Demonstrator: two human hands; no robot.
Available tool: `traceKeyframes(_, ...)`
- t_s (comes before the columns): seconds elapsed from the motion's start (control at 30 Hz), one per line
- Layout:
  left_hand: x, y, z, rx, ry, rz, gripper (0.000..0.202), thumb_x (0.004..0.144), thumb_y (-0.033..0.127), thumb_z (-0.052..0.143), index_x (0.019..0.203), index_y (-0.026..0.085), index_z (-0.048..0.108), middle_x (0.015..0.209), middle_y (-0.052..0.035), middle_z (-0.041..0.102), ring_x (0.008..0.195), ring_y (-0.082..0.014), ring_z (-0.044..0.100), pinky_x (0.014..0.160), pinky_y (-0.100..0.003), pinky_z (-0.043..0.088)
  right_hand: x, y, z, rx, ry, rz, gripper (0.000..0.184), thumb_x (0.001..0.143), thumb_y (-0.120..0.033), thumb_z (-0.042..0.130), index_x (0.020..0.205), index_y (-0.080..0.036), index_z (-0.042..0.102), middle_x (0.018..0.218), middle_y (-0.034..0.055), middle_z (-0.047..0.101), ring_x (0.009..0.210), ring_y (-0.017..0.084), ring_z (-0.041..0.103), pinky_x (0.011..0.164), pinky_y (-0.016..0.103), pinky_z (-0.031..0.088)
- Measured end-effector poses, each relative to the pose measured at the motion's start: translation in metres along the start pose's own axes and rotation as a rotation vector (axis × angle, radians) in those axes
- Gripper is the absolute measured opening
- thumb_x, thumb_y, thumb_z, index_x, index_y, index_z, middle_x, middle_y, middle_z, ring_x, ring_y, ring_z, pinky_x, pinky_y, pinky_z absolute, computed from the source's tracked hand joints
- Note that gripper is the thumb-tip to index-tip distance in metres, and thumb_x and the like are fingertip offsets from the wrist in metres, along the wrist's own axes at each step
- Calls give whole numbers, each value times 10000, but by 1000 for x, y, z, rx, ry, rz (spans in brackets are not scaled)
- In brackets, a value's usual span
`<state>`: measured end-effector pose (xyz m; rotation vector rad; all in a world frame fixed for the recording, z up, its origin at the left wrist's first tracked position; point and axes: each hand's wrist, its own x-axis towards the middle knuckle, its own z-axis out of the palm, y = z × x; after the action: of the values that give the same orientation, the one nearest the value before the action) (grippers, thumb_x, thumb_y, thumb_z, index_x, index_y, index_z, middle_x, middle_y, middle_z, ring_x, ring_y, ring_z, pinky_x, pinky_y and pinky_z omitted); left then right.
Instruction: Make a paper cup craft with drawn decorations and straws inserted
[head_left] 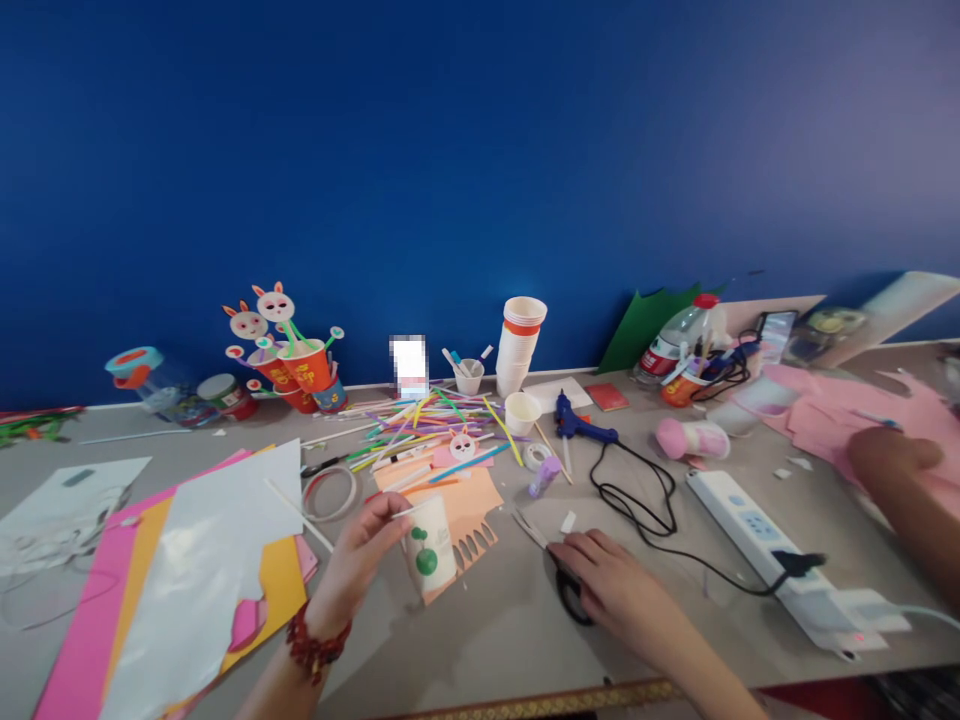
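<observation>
Right hand (615, 580) on scissors (562, 588) near the surface's (487, 655) front edge, grip unclear; left hand's (364, 550) fingers pinch a cup (431, 552): keep pressure light.

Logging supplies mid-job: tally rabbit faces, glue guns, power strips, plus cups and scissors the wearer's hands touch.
White paper rabbit faces: 3
Blue plastic glue gun: 1
White rectangular power strip: 1
Green-dotted white paper cup: 1
Black-handled metal scissors: 1
Total: 7
</observation>
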<state>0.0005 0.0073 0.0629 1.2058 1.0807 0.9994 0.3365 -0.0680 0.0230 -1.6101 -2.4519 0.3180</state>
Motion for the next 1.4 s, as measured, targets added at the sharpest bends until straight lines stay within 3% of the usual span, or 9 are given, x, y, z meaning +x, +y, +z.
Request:
traceKeyframes(0.3,-3,-3,0,-96,12,-26,194,800,359,673,774,178,608,766,-13,579,746,-165,539,707,-269,427,0,-12,-24,455,-110,9,644,657,-13,434,1200,-279,655,1119,69,675,1060,244,613,940,375,487)
traceKeyframes(0.4,-3,-3,-1,-87,26,-14,175,803,349,671,789,183,616,777,-12,575,761,-168,534,709,-272,420,-8,-19,-17,854,-138,83,476,735,-92,478,1138,-266,662,1090,78,656,1014,241,622,901,393,492)
traceKeyframes(0.5,-2,-3,-2,-76,38,4,175,805,352,669,810,184,621,793,-19,585,763,-171,538,706,-275,422,-15,-31,3,1417,-99,193,237,789,-360,606,990,-233,605,895,57,600,779,210,627,693,347,532)
traceKeyframes(0.6,0,-2,0,-48,29,17,199,807,370,667,804,177,617,776,-17,592,735,-164,540,685,-265,423,-14,-51,23,1698,18,268,481,600,-511,802,787,-238,454,784,-9,465,600,115,497,497,206,425)
traceKeyframes(0.7,1,-1,2,10,24,63,217,809,382,665,796,172,615,775,-19,592,735,-162,542,671,-250,418,-5,-77,31,1835,-96,238,606,570,-556,828,770,-257,340,684,-64,384,464,50,316,408,154,308)
traceKeyframes(0.8,1,-2,5,83,-11,114,210,845,380,622,814,172,612,788,-24,585,756,-169,540,694,-253,419,8,-98,26,1838,-157,177,549,664,-612,755,851,-268,371,663,-83,376,412,29,231,376,154,251)
traceKeyframes(0.93,1,-1,8,201,-56,179,202,878,364,574,811,175,595,785,-21,564,765,-171,525,719,-259,419,24,-114,12,1584,44,110,335,907,-539,531,1060,-254,446,688,-56,448,492,72,414,476,194,364)
traceKeyframes(1.1,0,7,13,335,-110,238,200,899,347,535,808,174,579,806,-30,576,794,-186,550,745,-277,426,42,-121,2,1401,194,171,549,946,-462,472,1400,-216,285,616,-51,559,506,128,543,548,263,466)
traceKeyframes(1.4,-1,11,17,456,-113,311,145,908,290,530,833,177,582,835,-42,610,810,-185,573,769,-292,437,48,-125,2,1353,272,183,449,969,-449,423,1331,-184,433,675,-11,582,585,151,584,597,284,504)
